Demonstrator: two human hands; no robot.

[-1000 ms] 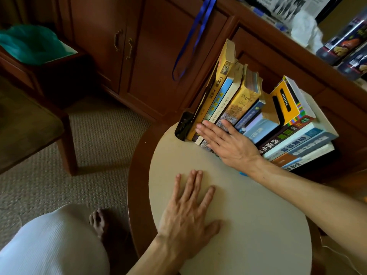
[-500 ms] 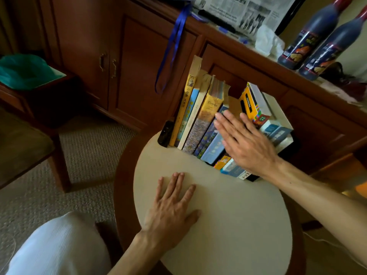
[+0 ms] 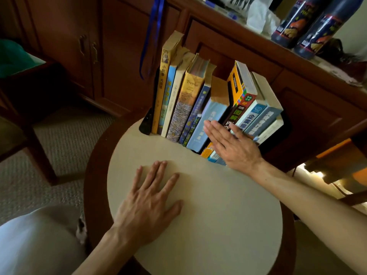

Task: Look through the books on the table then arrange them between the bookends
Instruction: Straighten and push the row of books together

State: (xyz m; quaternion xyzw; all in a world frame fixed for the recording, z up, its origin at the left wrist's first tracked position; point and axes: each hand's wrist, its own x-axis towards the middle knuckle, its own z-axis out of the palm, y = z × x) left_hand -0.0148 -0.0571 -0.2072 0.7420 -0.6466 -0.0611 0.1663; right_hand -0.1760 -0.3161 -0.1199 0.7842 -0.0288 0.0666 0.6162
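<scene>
Scene: a person seated at a round table (image 3: 198,225) w/ a pale top and dark wood rim, seen from the head cam looking down.
Books: a row of books (image 3: 190,104) stands spine-out at the table's far edge. Those on the left are near upright; those on the right lean hard to the left.
Left bookend: black bookend (image 3: 147,122) just beside the tall yellow book (image 3: 162,92) that ends the row on the left.
Right bookend: a dark shape (image 3: 286,126) behind the rightmost books, prob. the 2nd bookend; can't tell for sure.
Leaning group: orange-and-black book (image 3: 239,92) tilts over a light-blue book (image 3: 208,124), w/ blue-and-white vols stacked aslant behind it.
Right hand: right hand (image 3: 232,147) flat, fingers straight and together, pressing on the spines of the leaning books, gripping nothing.
Left hand: left hand (image 3: 149,201) lies palm-down on the bare table top, fingers spread, holding nothing, well apart from the books.
Backdrop: dark wood cabinet (image 3: 89,46) w/ brass handles behind the table; a blue ribbon (image 3: 153,30) hangs down its front.
Counter: two dark bottles (image 3: 309,22) and a crumpled white tissue (image 3: 260,16) on the cabinet top, upper right.
Floor: beige carpet (image 3: 65,135); a wooden chair (image 3: 21,135) at left.
</scene>
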